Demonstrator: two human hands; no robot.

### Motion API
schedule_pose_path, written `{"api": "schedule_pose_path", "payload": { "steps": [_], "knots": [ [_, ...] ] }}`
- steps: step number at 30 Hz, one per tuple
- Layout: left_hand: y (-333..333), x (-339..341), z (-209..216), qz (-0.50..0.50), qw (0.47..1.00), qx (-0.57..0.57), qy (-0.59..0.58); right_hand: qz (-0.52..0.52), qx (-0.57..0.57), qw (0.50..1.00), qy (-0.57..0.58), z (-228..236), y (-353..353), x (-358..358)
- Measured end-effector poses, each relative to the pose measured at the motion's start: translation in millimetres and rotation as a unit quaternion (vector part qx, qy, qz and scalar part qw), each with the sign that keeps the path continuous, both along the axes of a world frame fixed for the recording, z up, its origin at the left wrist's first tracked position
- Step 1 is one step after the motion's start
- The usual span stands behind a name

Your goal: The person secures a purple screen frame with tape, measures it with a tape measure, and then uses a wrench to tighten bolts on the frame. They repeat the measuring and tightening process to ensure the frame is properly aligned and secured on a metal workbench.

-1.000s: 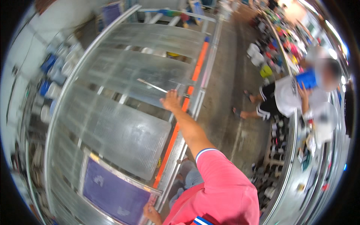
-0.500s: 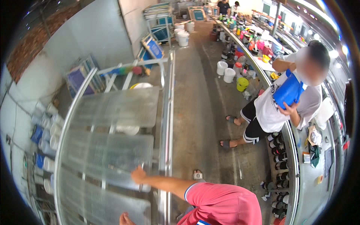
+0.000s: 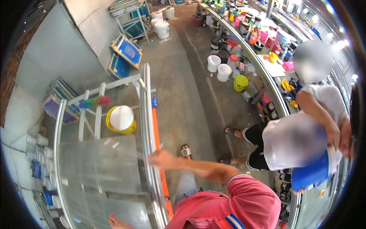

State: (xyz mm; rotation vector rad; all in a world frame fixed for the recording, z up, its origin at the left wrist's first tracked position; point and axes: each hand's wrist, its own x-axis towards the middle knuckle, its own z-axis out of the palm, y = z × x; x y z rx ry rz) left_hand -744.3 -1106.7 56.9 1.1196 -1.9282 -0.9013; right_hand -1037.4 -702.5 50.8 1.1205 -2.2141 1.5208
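Beside the rack's silver side rail, my right hand is closed, with a small pale tip projecting past the fingers. What it belongs to is not clear. The arm stretches leftward from a pink sleeve. Partly cut off at the lower edge, my left hand is near a ribbed translucent panel; blur obscures its fingers. Farther up the rack lies another translucent panel, its near edge separated from the lower panel by a narrow gap.
A yellow bucket with a white lid and a multicoloured duster are at the rack's far end. Across the aisle, a co-worker in white holds a blue container by the long bench. White tubs stand beneath the bench; framed screens lean behind.
The view has shifted. My right hand has moved from over a panel to the side rail. The lidded yellow bucket now shows clear of the panel. The co-worker's blue container is lower.
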Motion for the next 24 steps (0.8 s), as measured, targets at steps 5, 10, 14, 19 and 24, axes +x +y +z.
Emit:
{"api": "schedule_pose_path", "payload": {
  "steps": [5, 10, 14, 19, 24],
  "knots": [
    [137.2, -324.5, 18.2, -0.182, 0.972, 0.1, 0.107, -0.383, 0.228, 0.792, -0.418, -88.3, 255.0, -145.4],
    [358.1, -623.1, 92.4, -0.482, 0.86, 0.165, 0.03, -0.36, 0.362, 0.565, -0.647, -194.0, 453.4, -131.8],
    [519.5, -815.0, 68.0, -0.751, 0.658, -0.015, -0.039, -0.36, 0.217, 0.364, -0.831, -273.0, 537.6, -30.2],
    [592.8, -982.7, -82.7, -0.812, 0.525, -0.091, -0.237, -0.304, 0.223, 0.43, -0.82, -259.5, 549.7, -185.9],
    [556.1, -1032.0, -204.5, -0.545, 0.642, 0.236, -0.485, -0.237, 0.336, 0.744, -0.527, -242.8, 598.1, -415.2]
  ]
}}
